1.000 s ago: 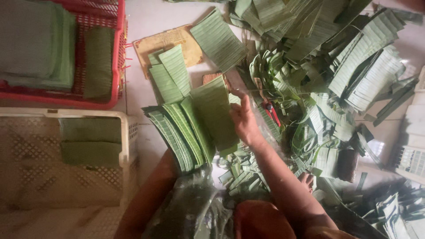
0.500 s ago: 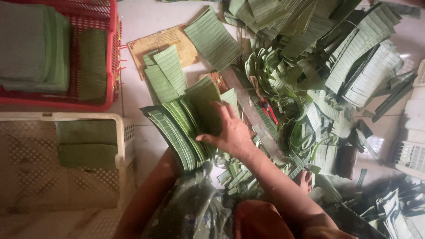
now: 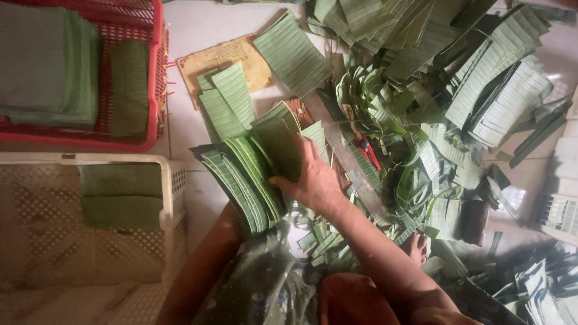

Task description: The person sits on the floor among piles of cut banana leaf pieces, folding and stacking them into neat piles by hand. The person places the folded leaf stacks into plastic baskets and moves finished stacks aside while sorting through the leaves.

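The right hand lies flat, fingers spread, on a fanned stack of cut banana leaves just right of the white crate; the left hand is hidden

Only one view is given, taken from a camera worn on the head. The floor is looked at almost straight down, from close above. The right hand is seen near the middle, the cut green leaves under it, and baskets at the left edge.
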